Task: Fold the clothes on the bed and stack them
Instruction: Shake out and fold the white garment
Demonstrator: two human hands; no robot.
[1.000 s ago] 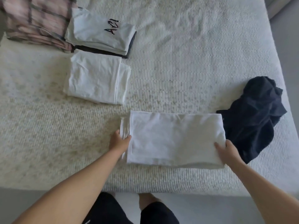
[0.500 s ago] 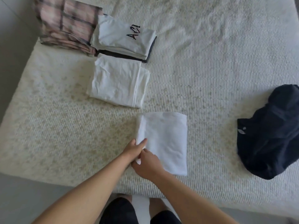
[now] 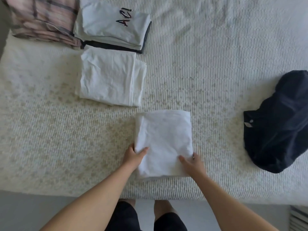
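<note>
A small folded white garment (image 3: 164, 139) lies near the bed's front edge. My left hand (image 3: 135, 155) grips its lower left edge, thumb on top and fingers tucked beneath. At the lower right edge my right hand (image 3: 193, 161) holds it the same way. Farther back on the left lies another folded white garment (image 3: 110, 77). Behind that, a folded white shirt with dark lettering (image 3: 110, 25) sits on a dark folded piece (image 3: 116, 47). A crumpled dark navy garment (image 3: 280, 124) lies unfolded at the right.
A folded pink plaid garment (image 3: 43, 19) lies at the back left corner. The white textured bed cover (image 3: 208, 64) stretches bare across the middle and back right. Grey floor runs along the bed's front edge, with a slatted vent (image 3: 298, 219) at the bottom right.
The wide white garment was folded in half from right to left. My right hand then moved back to the right edge, and both hands now hold the smaller bundle's lower edges.
</note>
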